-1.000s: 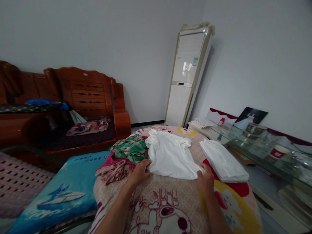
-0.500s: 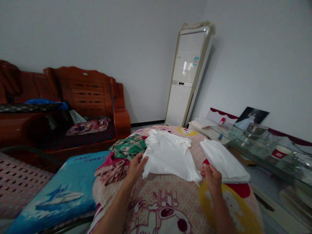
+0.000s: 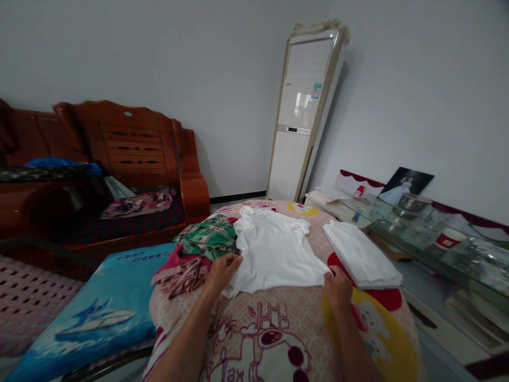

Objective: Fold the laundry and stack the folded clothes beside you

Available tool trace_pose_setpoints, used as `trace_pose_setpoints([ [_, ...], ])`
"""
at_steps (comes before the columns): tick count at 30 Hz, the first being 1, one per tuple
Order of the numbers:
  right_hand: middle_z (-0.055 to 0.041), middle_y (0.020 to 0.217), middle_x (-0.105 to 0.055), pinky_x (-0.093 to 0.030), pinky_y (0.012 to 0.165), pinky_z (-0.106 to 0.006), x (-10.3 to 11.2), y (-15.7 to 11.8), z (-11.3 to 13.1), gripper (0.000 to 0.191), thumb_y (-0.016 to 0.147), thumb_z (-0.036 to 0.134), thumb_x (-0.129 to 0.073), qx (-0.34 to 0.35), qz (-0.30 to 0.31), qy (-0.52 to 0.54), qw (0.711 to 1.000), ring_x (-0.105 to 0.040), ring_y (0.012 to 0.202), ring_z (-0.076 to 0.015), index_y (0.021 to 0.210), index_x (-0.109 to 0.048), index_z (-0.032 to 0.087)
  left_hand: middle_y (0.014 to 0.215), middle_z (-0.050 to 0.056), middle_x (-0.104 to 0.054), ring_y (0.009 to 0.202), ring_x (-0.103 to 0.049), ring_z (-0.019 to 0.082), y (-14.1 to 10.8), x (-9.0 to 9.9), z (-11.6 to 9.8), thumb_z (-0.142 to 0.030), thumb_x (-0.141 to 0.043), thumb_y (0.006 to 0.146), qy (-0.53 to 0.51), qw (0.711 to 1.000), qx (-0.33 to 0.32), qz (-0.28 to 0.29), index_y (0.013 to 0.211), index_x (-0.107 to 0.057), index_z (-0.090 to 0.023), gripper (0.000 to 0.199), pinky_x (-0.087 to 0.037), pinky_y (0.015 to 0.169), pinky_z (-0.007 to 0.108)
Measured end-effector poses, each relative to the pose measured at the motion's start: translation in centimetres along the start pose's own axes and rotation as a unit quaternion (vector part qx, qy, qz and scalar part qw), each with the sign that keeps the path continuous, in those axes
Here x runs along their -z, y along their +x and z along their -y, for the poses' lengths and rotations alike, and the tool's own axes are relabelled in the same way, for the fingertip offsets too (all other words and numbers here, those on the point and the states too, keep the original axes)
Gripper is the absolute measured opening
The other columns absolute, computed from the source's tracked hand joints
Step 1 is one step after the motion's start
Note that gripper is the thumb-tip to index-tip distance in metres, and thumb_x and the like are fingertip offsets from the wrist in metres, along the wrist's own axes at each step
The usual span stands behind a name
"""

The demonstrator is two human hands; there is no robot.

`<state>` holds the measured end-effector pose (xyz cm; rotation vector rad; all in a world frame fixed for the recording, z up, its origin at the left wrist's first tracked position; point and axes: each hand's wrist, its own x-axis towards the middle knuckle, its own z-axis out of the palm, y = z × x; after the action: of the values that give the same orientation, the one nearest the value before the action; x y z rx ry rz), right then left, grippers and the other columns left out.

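A white shirt (image 3: pixel 274 252) lies spread on the patterned tablecloth (image 3: pixel 238 318), its neck end away from me. My left hand (image 3: pixel 223 271) is closed on the shirt's left edge. At the near right corner, my right hand (image 3: pixel 338 286) pinches the fabric and pulls it outward. Folded white cloths (image 3: pixel 363 254) are stacked to the right of the shirt. On the left sit a crumpled green plaid cloth (image 3: pixel 209 236) and a pink cloth (image 3: pixel 185 276).
A blue cushion (image 3: pixel 115 302) lies left of the table, with a wooden sofa (image 3: pixel 131 154) behind it. A tall white air conditioner (image 3: pixel 298 111) stands at the back. Along the right is a glass shelf (image 3: pixel 421 233) holding a red and white cup (image 3: pixel 449 240).
My right hand has taken hold of the shirt's near right corner, and the bottom edge is straighter and wider. My left hand has closed on the left edge. The view has shifted slightly.
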<state>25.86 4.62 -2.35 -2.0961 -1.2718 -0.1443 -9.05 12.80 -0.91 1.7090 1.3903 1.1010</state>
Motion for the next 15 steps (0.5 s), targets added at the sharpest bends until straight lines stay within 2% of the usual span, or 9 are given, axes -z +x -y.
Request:
trace_pose_setpoints([
  [4, -0.0134, 0.086, -0.071, -0.045, 0.074, -0.031, -0.1, 0.4, -0.9, 0.039, 0.072, 0.031, -0.04, -0.008, -0.023, 0.086, 0.996, -0.063, 0.08, -0.0243, 0.089, -0.07, 0.012, 0.053, -0.003, -0.048, 0.052, -0.041, 0.011, -0.3, 0.1, -0.4, -0.056, -0.058, 0.067, -0.018, 0.999, 0.015, 0.024, 0.059, -0.058, -0.016, 0.04, -0.026, 0.048, 0.021],
  [8, -0.0117, 0.083, -0.071, -0.046, 0.073, -0.031, 0.4, 0.8, -0.9, 0.045, 0.077, 0.043, -0.042, -0.045, -0.095, 0.212, 0.972, -0.061, 0.078, -0.0243, 0.092, -0.07, 0.012, 0.054, -0.003, -0.047, 0.051, -0.04, 0.01, -0.7, 0.5, -1.3, -0.053, -0.058, 0.066, -0.072, 0.997, 0.033, -0.02, 0.062, -0.056, -0.016, 0.037, -0.026, 0.046, 0.02],
  [10, -0.0124, 0.085, -0.071, -0.047, 0.074, -0.032, 0.6, 1.0, -1.0, 0.049, 0.077, 0.048, -0.044, -0.076, -0.127, 0.225, 0.963, -0.061, 0.079, -0.0251, 0.094, -0.07, 0.011, 0.055, -0.004, -0.046, 0.05, -0.039, 0.01, -0.8, 0.7, -1.6, -0.053, -0.058, 0.066, -0.112, 0.991, 0.049, -0.05, 0.065, -0.055, -0.016, 0.037, -0.027, 0.045, 0.019],
  [12, -0.0125, 0.085, -0.072, -0.047, 0.075, -0.034, 0.7, 1.1, -1.3, 0.049, 0.072, 0.049, -0.048, -0.088, -0.103, 0.209, 0.969, -0.061, 0.08, -0.0264, 0.093, -0.071, 0.011, 0.053, -0.005, -0.045, 0.048, -0.038, 0.009, -0.8, 0.7, -1.5, -0.053, -0.059, 0.066, -0.129, 0.987, 0.061, -0.07, 0.066, -0.054, -0.017, 0.037, -0.026, 0.044, 0.019],
  [15, -0.0094, 0.084, -0.072, -0.049, 0.076, -0.035, 0.4, 1.2, -1.9, 0.047, 0.061, 0.042, -0.054, -0.059, 0.011, 0.199, 0.978, -0.063, 0.08, -0.0269, 0.093, -0.073, 0.013, 0.053, -0.004, -0.048, 0.047, -0.039, 0.009, -0.7, 0.5, -1.1, -0.054, -0.062, 0.065, -0.113, 0.99, 0.057, -0.057, 0.065, -0.054, -0.016, 0.039, -0.026, 0.044, 0.019],
])
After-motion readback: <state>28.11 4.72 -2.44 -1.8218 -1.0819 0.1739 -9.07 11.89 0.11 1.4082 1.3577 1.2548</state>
